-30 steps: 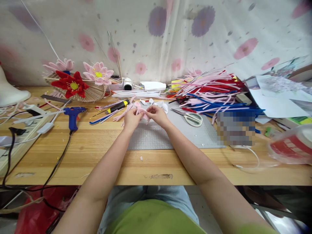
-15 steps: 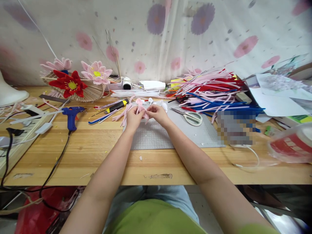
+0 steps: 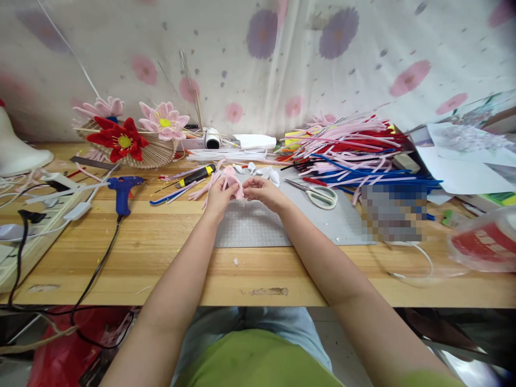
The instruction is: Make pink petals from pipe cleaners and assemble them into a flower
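My left hand [image 3: 220, 199] is closed on a pink fuzzy pipe-cleaner piece [image 3: 233, 181], looped like a petal, above the grey cutting mat [image 3: 258, 228]. Close to its right side, my right hand [image 3: 264, 193] has its fingertips drawn together in a pinch. Whatever lies between those fingertips is too small to make out. White crumpled scraps [image 3: 269, 174] lie just behind the hands. Loose pink pipe cleaners [image 3: 199, 191] are beside my left hand. Scissors [image 3: 316, 194] with pale green handles rest on the mat to the right.
A blue glue gun [image 3: 123, 193] stands on the left, its cord running to the table's front edge. Behind it is a woven fan [image 3: 159, 153] with pink and red flowers. Piled pipe cleaners [image 3: 350, 140], a yellow-black cutter [image 3: 197, 174] and a plastic tub [image 3: 486, 242] surround the mat.
My right fingertips have come slightly away from the pink piece, which my left hand still holds and has turned a little. The whole view has shifted slightly.
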Available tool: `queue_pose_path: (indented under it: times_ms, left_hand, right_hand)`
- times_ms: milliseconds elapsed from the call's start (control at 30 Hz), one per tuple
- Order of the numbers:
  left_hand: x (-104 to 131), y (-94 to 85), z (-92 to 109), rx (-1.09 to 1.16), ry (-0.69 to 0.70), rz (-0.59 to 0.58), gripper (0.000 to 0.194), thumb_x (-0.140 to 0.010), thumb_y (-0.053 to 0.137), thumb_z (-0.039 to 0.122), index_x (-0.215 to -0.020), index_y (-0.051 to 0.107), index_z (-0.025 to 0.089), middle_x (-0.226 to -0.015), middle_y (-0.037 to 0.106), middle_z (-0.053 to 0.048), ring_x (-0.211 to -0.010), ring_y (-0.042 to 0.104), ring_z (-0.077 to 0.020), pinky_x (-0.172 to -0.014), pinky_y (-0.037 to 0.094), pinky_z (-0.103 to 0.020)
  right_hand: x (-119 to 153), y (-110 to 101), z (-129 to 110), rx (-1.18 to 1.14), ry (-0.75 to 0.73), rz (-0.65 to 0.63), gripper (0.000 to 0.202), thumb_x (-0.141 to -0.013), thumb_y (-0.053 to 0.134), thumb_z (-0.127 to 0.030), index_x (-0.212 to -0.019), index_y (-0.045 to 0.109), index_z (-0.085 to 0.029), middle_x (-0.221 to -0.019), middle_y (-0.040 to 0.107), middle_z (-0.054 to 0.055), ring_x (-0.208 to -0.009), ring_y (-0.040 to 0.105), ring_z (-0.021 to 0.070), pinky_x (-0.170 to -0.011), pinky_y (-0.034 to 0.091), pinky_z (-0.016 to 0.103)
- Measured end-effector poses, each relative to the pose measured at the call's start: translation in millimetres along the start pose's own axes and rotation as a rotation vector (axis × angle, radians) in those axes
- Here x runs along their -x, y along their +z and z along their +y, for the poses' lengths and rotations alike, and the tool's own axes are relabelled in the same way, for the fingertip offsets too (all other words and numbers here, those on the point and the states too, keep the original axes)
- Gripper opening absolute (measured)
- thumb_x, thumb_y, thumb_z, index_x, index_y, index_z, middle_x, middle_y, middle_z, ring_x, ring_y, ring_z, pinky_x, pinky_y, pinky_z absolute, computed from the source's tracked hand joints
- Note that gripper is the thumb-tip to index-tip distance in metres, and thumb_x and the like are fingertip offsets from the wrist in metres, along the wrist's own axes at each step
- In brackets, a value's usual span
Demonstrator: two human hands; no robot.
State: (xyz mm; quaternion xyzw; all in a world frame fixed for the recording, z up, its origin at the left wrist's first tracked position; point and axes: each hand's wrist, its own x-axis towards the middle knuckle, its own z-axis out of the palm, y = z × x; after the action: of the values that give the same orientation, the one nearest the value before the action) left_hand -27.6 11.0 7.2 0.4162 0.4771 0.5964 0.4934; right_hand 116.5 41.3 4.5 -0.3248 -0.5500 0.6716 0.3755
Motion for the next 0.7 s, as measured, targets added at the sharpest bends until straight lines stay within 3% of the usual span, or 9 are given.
queue_pose_path:
  times_ms: [100,267,367,500,700]
  left_hand:
    - [2.4,1.2,-0.1,0.007,-0.033,-0.052,0.030,-0.054,0.072,0.031,-0.076,0.059,0.014,-0.068,0.059,0.001,-0.057,0.054,-0.0101,-0.056,0.046,-0.024]
    - [5.2,6.6,-3.0,-0.044,-0.086,0.024,0.040,-0.055,0.074,0.036,-0.086,0.059,0.016,-0.072,0.061,-0.001,-0.058,0.057,-0.0126,-0.054,0.047,-0.026]
    - [5.6,8.2,-2.2,-0.073,-0.172,0.075,0.047,-0.062,0.070,0.042,-0.099,0.055,0.018,-0.070,0.063,-0.003,-0.056,0.059,-0.0144,-0.057,0.048,-0.029]
    - [4.5,7.4,1.1,-0.086,-0.326,0.048,0.050,-0.068,0.061,0.053,-0.104,0.050,0.019,-0.066,0.064,-0.005,-0.054,0.061,-0.0162,-0.057,0.048,-0.030]
    - [9.3,20.0,-12.3,0.048,-0.142,0.114,0.051,-0.062,0.073,0.025,-0.100,0.039,0.018,-0.072,0.065,-0.002,-0.064,0.064,-0.0132,-0.069,0.047,-0.027]
  right_hand:
    - [0.9,-3.6,0.6,-0.073,0.093,-0.050,0.021,-0.058,0.071,-0.021,-0.076,0.061,-0.016,-0.069,0.065,-0.001,-0.061,0.058,0.0065,-0.057,0.046,0.018]
    - [1.2,-4.0,-1.1,-0.154,0.180,-0.052,0.023,-0.056,0.072,-0.016,-0.075,0.059,-0.016,-0.066,0.063,-0.002,-0.054,0.054,0.0056,-0.053,0.047,0.018]
    - [-0.6,-2.0,-1.6,-0.199,0.189,0.055,0.023,-0.055,0.069,-0.012,-0.073,0.056,-0.016,-0.063,0.062,-0.002,-0.054,0.055,0.0062,-0.054,0.047,0.019]
    - [-4.7,-0.6,0.6,-0.254,0.085,0.227,0.024,-0.053,0.067,-0.011,-0.070,0.050,-0.017,-0.060,0.058,-0.005,-0.056,0.055,0.0061,-0.058,0.047,0.020]
    - [-8.9,4.8,7.1,-0.243,-0.047,0.428,0.029,-0.051,0.067,-0.017,-0.070,0.046,-0.018,-0.061,0.053,-0.007,-0.057,0.052,0.0061,-0.062,0.046,0.023]
